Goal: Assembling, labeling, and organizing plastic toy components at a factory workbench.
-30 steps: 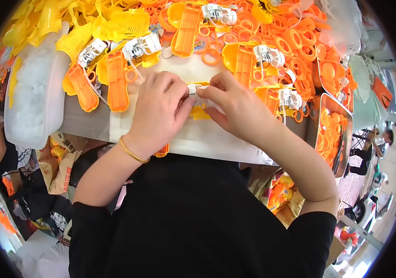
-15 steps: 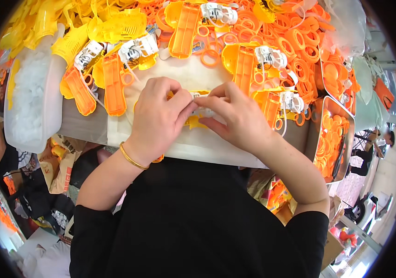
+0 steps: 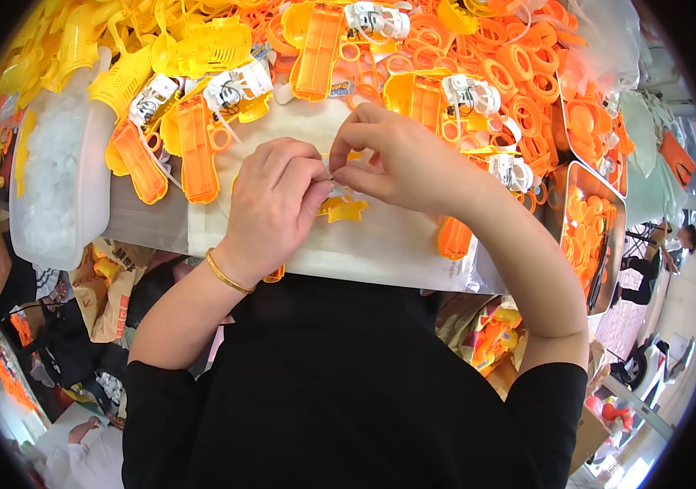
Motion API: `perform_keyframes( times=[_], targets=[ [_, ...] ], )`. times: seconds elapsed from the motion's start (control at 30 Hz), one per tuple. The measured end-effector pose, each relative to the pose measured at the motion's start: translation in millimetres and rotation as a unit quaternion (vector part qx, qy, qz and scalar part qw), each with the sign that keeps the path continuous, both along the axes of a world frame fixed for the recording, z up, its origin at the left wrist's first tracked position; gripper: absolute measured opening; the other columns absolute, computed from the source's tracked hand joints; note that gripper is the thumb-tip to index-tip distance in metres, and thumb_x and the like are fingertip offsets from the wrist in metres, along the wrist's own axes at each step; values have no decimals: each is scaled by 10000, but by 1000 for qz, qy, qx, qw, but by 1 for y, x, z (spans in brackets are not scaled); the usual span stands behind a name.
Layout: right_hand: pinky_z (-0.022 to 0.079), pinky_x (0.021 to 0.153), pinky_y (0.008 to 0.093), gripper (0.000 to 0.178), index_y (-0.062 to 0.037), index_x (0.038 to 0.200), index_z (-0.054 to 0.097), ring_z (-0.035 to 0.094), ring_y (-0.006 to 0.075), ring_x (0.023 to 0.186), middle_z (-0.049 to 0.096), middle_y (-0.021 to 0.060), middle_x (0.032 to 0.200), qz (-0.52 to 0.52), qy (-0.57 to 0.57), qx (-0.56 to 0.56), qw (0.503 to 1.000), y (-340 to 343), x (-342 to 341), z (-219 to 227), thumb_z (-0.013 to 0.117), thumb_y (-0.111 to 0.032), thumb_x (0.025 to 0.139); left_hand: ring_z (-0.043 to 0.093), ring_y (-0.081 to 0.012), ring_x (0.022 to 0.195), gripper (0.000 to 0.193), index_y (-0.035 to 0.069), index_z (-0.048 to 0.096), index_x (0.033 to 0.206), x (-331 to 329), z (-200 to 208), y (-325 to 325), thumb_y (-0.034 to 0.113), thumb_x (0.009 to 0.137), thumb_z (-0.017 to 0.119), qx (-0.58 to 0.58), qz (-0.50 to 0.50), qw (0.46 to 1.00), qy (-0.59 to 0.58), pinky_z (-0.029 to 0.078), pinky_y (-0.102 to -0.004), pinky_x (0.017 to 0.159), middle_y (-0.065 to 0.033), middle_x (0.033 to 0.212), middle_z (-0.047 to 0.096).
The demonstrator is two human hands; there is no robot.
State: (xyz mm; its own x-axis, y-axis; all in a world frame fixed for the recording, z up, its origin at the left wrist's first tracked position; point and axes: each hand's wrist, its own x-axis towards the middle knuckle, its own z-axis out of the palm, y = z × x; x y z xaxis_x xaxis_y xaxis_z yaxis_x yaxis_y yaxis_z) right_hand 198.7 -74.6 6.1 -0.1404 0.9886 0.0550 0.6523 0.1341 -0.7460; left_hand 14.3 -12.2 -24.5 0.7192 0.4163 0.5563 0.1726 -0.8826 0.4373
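Observation:
My left hand (image 3: 276, 196) is closed over a yellow-and-orange toy gun half (image 3: 341, 209) on the pale work mat, its thumb and forefinger pinched at the upper edge. Most of this half is hidden under the hand; a yellow edge and a bit of orange handle show. Close beside it, my right hand (image 3: 401, 155) has its thumb and bent forefinger nearly touching the left fingertips. Whatever sits between these right fingers is too small to make out. More toy gun halves (image 3: 199, 151) with white motor units (image 3: 238, 85) lie around the mat (image 3: 389, 253).
Yellow shells (image 3: 201, 45) heap up at the far left, orange rings (image 3: 519, 73) at the far right. A translucent tub (image 3: 55, 179) of clear parts stands left. A metal tray (image 3: 574, 175) with orange discs (image 3: 586, 228) is at the right. Other people are at the sides.
My right hand has lifted slightly and turned, its forearm swinging outward to the right. More of the yellow edge now shows below the fingers. My left hand has barely shifted.

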Motion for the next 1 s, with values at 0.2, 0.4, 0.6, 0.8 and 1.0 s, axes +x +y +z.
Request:
perform_keyframes(
  times=[0.2,0.4,0.6,0.8,1.0],
  targets=[
    [497,691,293,225,-46,918,585,592,174,852,557,72,903,11,50,-179,983,16,7,4,697,-193,789,525,-272,852,196,50,511,823,0,0,-2,80,731,682,-32,18,999,31,431,-364,749,-70,886,532],
    [486,661,266,304,-57,894,544,586,135,760,591,45,888,81,-61,-421,901,60,8,24,725,-278,789,500,-295,887,211,36,510,803,0,-3,-3,91,724,698,-79,23,996,25,430,-358,757,-109,937,509],
    [474,650,267,305,-60,837,551,579,121,739,606,26,811,58,-37,-397,915,49,9,15,735,-297,781,507,-293,922,181,33,535,734,-6,8,-7,76,703,708,-28,26,999,18,419,-378,788,-106,938,518],
    [462,652,277,260,-46,804,569,580,132,742,607,32,764,68,-50,-316,945,38,6,15,726,-253,781,507,-293,954,166,36,578,783,-22,7,-21,74,673,696,49,-15,998,48,417,-396,803,-93,950,525],
    [466,657,287,237,-39,825,584,583,144,749,621,45,788,39,-53,-261,963,30,8,14,719,-229,781,511,-300,963,185,52,608,863,-29,42,-22,123,707,679,91,-40,980,175,424,-410,823,-96,969,538]
  ],
)
